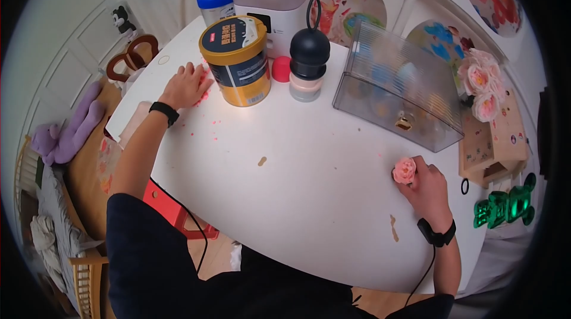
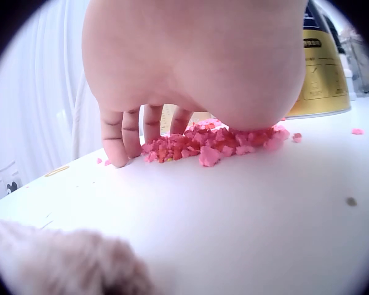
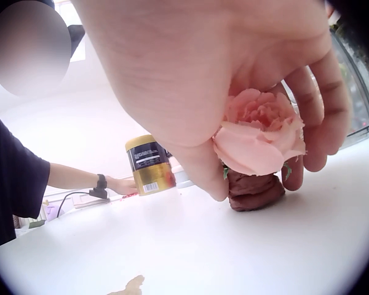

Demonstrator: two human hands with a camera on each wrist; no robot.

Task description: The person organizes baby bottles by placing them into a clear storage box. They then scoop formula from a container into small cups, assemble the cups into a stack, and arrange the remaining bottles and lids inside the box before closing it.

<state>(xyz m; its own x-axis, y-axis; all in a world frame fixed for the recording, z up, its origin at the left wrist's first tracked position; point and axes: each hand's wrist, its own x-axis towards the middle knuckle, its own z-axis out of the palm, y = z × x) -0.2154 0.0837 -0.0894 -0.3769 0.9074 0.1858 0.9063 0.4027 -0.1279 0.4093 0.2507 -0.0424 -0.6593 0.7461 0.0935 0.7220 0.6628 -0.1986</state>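
My right hand (image 1: 429, 191) grips a pink artificial flower (image 1: 404, 171) at the right side of the table. In the right wrist view, the flower stands upright in a lump of brown clay (image 3: 256, 192) at the tabletop, with the thumb on one side and fingers on the other. At the far left, my left hand (image 1: 184, 87) lies over a heap of pink and red crumbs (image 2: 203, 144). Its fingers (image 2: 114, 138) reach down to the table around the heap, and its thumb side presses on the crumbs. Small pink bits are scattered near that hand.
Beside my left hand stands a gold-lidded tub (image 1: 244, 66). Behind are a blue-lidded jar (image 1: 215, 2), a pink ball (image 1: 281, 69) and a black-topped bottle (image 1: 309, 57). A clear grey box (image 1: 392, 93) sits back right, near a green shiny bear figure (image 1: 505, 206).
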